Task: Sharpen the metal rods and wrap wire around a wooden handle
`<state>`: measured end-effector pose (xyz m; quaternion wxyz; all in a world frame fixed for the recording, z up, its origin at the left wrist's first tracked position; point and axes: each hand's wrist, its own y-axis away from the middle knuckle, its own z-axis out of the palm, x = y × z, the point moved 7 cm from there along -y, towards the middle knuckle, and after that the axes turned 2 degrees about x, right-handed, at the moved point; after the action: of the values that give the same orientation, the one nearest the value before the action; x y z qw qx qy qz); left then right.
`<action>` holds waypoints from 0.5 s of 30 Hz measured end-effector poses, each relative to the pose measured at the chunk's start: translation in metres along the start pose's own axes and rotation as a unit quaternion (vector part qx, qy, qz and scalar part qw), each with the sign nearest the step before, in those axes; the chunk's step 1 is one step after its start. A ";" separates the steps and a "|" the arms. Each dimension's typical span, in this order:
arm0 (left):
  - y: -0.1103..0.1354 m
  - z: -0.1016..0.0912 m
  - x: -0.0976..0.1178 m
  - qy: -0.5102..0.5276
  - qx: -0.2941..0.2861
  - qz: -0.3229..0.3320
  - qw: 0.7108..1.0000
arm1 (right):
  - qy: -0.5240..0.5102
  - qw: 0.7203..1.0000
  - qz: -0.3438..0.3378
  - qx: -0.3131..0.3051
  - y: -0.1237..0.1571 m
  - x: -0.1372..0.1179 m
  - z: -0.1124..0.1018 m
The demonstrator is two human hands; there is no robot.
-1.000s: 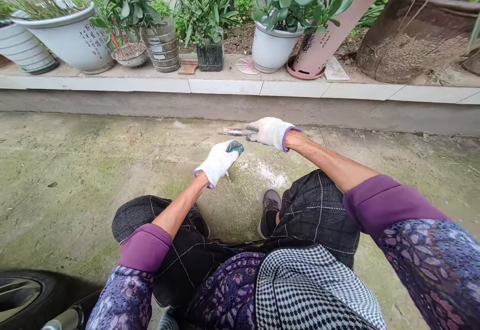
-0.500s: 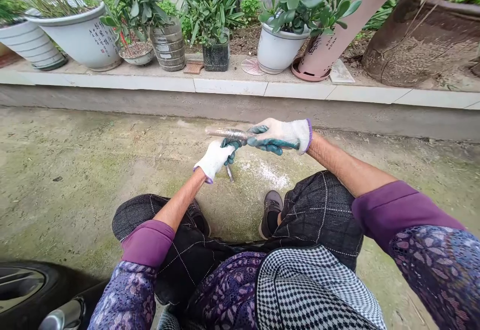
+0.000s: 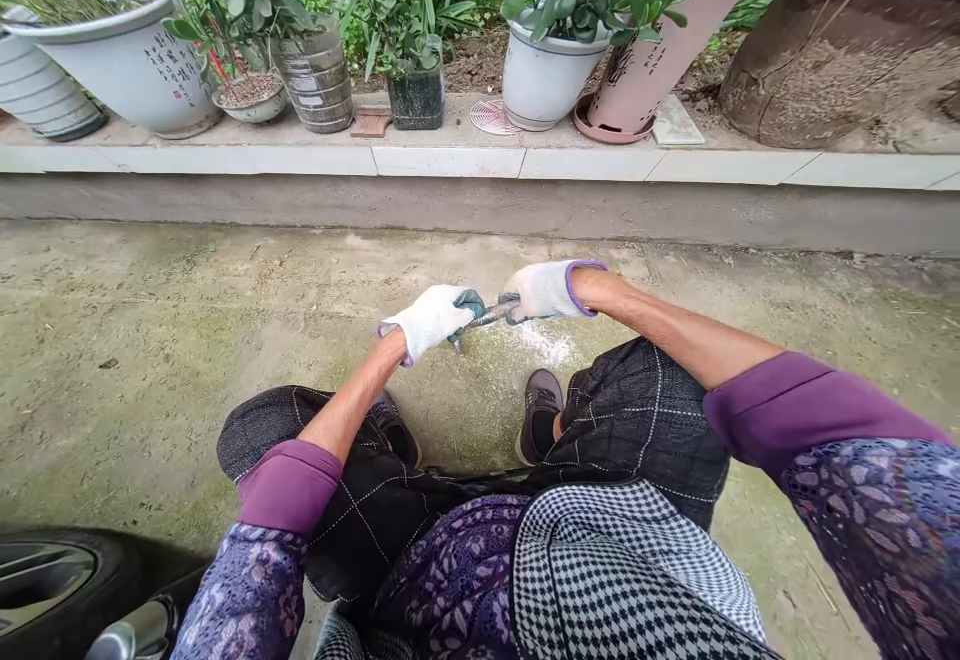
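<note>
Both my hands wear white gloves with green palms. My right hand (image 3: 544, 290) is closed round one end of a thin silvery rod-like thing (image 3: 486, 317), which slants down to the left. My left hand (image 3: 431, 318) is closed at the rod's other end, and a small grey metal piece (image 3: 458, 347) sticks out below its fingers. What exactly the left hand grips is hidden by the glove. Both hands hang above the concrete ground, over a patch of white powder (image 3: 547, 345), in front of my knees.
I sit low, knees apart, grey shoes (image 3: 540, 405) on mossy concrete. A tiled ledge (image 3: 450, 160) ahead carries several potted plants, among them a white pot (image 3: 541, 80) and a pink one (image 3: 645, 70). A dark tyre (image 3: 52, 580) lies at the lower left.
The rod was held level and higher; now it is tilted, lower, and drawn in between both hands. My hands have come closer together and dropped toward the ground.
</note>
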<state>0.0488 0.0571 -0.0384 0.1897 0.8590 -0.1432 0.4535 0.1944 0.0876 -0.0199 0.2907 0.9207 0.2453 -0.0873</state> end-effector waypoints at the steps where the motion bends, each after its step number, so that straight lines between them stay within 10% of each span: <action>1: -0.001 0.002 -0.003 0.011 0.007 -0.016 1.000 | 0.034 0.999 0.004 0.003 -0.005 0.002 -0.002; 15: 0.006 -0.024 0.008 0.279 0.172 -0.077 0.942 | -0.003 0.986 0.033 0.164 -0.014 -0.008 -0.056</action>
<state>0.0332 0.0619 -0.0178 0.1058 0.7261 0.0619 0.6766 0.1817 0.1267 0.0217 0.1397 0.9632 0.1959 -0.1195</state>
